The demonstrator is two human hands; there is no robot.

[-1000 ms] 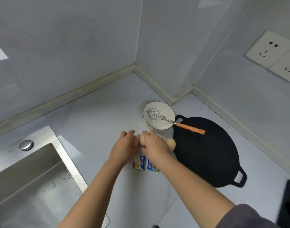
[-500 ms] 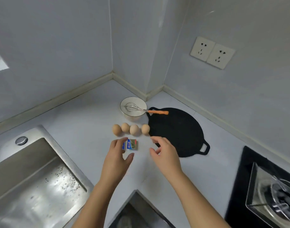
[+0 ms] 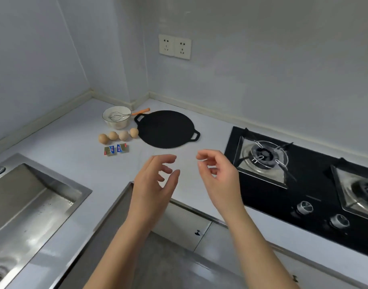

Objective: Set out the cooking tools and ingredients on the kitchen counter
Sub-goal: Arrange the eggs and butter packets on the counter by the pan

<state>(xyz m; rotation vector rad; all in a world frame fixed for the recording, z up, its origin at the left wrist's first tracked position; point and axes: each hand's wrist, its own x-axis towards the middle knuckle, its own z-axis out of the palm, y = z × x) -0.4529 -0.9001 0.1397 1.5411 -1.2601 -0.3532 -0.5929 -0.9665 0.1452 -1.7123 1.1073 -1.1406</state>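
Laid out so far: I count a white ceramic bowl [image 3: 117, 117] near the back corner of the pale grey desk [image 3: 70, 147], with a wire whisk with an orange handle [image 3: 127, 114] resting inside it, handle pointing over the rim towards the pan.
Pan: a flat black round griddle pan with two loop handles [image 3: 166, 129] lies just beside the bowl, along the back edge of the desk, between the bowl and the black glass gas hob [image 3: 304, 184].
Eggs: four brown eggs [image 3: 118, 136] sit in a row in front of the bowl; the rightmost one looks to be touching the pan's rim, though I cannot be sure.
Packets: two small foil packets with blue and red print [image 3: 116, 149] lie side by side just in front of the eggs.
My left hand [image 3: 156, 182]: above the front edge of the desk, fingers loosely curled and released, holding nothing.
My right hand [image 3: 217, 176]: beside it, apart, fingers also slack and empty.
Sink: the stainless steel sink [image 3: 28, 209] at the left end holds none of the items, as far as I can see.
Progress, my judgement: the layout looks essentially finished, with tools and ingredients grouped tidily.
Left to do: nothing obvious; whether more items are meant to come I cannot tell.
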